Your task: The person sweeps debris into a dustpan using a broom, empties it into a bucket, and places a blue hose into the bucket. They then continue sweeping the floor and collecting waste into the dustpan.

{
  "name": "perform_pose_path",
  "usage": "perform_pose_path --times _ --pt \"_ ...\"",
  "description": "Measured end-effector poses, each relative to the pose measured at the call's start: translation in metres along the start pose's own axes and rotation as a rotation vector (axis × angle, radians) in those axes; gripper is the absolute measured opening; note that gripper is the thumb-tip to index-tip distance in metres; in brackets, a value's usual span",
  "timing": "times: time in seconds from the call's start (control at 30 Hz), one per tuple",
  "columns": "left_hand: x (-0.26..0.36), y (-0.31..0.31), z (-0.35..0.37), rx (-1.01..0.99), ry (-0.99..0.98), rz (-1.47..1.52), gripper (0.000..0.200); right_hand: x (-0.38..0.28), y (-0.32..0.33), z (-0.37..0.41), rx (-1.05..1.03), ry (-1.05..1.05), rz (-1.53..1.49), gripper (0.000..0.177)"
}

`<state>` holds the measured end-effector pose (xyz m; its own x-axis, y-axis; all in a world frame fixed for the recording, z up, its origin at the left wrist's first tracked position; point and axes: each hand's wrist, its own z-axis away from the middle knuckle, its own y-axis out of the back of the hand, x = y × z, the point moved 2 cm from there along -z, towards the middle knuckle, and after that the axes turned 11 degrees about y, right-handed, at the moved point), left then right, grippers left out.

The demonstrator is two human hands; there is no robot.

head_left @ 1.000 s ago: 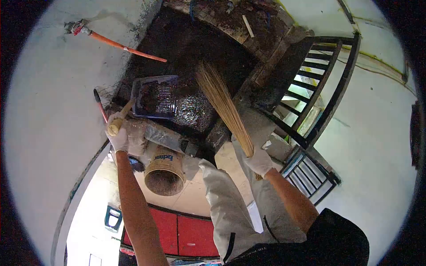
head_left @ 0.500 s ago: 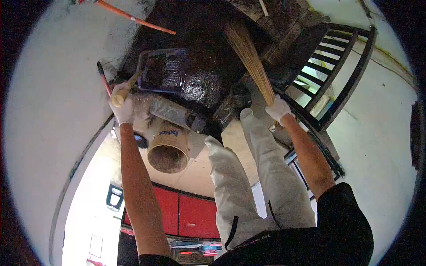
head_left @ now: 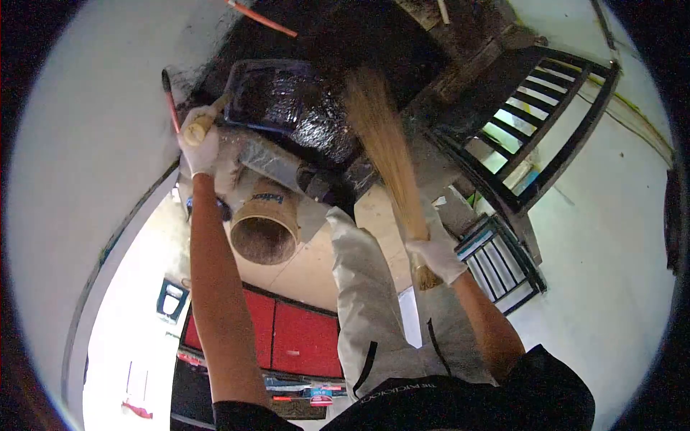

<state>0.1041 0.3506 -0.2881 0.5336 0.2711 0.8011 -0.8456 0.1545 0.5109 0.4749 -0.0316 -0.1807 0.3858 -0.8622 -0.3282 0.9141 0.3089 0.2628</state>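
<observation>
My right hand, in a white glove, is wrapped round the bound end of a stick broom. Its bristles fan out upward over the dark, wet surface. In a white glove too, my left hand grips a wooden handle, whose far end slants toward the tray and is too dark to make out. A blue-rimmed rectangular tray lies on the dark surface, with shiny wet dark stuff in and beside it. Below my left hand is a beige bucket, tipped with its mouth toward me.
A black slatted railing or gate stands to the right, with a smaller dark frame below. Red cabinet doors appear behind my legs. A red-handled tool leans by the left wall. An orange tube hangs at the top.
My right hand has drawn the broom back toward my body, its bristles now lower and in fuller view. My left hand still holds the handle at nearly the same spot. The view has shifted slightly.
</observation>
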Motion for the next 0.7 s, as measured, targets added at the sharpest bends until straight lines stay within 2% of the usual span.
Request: perform_pose_path --times 0.03,0.07,0.13,0.17,0.23,0.3,0.33,0.37,0.43,0.5,0.57,0.6,0.63,0.67,0.7 --pt "0.007 -0.003 0.003 0.009 -0.042 -0.033 0.024 0.007 -0.001 -0.002 -0.046 0.054 -0.304 0.049" --pt "0.015 -0.005 0.004 0.016 -0.087 -0.06 0.026 0.012 -0.004 -0.013 -0.057 0.055 -0.306 0.049" --pt "0.008 -0.009 0.004 0.006 -0.092 -0.014 0.027 0.017 -0.002 -0.043 0.125 -0.099 -0.427 0.04" --pt "0.004 -0.011 0.006 -0.011 -0.101 0.04 0.028 0.013 -0.001 -0.055 0.121 -0.098 -0.425 0.04" --pt "0.0 -0.012 0.011 0.011 -0.112 -0.017 0.028 -0.007 -0.01 -0.074 0.094 -0.237 -0.602 0.033" --pt "0.003 -0.014 0.014 0.026 -0.152 -0.053 0.028 -0.012 -0.043 -0.093 0.015 -0.102 -0.461 0.031" --pt "0.002 -0.014 0.014 0.024 -0.151 -0.055 0.028 0.027 -0.083 -0.122 -0.056 0.128 -0.304 0.033" --pt "-0.002 -0.015 0.014 0.034 -0.139 -0.07 0.029 -0.029 -0.084 -0.099 -0.021 -0.055 -0.507 0.038" --pt "-0.006 -0.014 0.013 0.033 -0.127 -0.089 0.029 -0.048 -0.128 -0.096 0.032 -0.191 -0.633 0.041" --pt "-0.004 -0.013 0.013 -0.018 -0.165 -0.032 0.031 -0.066 -0.167 -0.096 -0.081 -0.186 -0.917 0.038" --pt "-0.007 -0.013 0.014 -0.015 -0.113 0.004 0.033 -0.112 -0.166 -0.074 -0.23 -0.131 -0.986 0.039" --pt "-0.009 -0.014 0.015 0.002 -0.06 0.043 0.035 -0.113 -0.188 -0.079 -0.184 0.053 -0.886 0.039" --pt "-0.013 -0.014 0.014 0.011 -0.09 0.107 0.037 -0.124 -0.198 -0.074 -0.12 0.087 -0.799 0.038" --pt "-0.014 -0.016 0.014 0.005 -0.092 0.108 0.037 -0.133 -0.207 -0.07 -0.199 -0.022 -0.796 0.042" --pt "-0.014 -0.015 0.016 0.015 -0.056 0.091 0.037 -0.147 -0.207 -0.065 -0.263 -0.046 -0.83 0.044"
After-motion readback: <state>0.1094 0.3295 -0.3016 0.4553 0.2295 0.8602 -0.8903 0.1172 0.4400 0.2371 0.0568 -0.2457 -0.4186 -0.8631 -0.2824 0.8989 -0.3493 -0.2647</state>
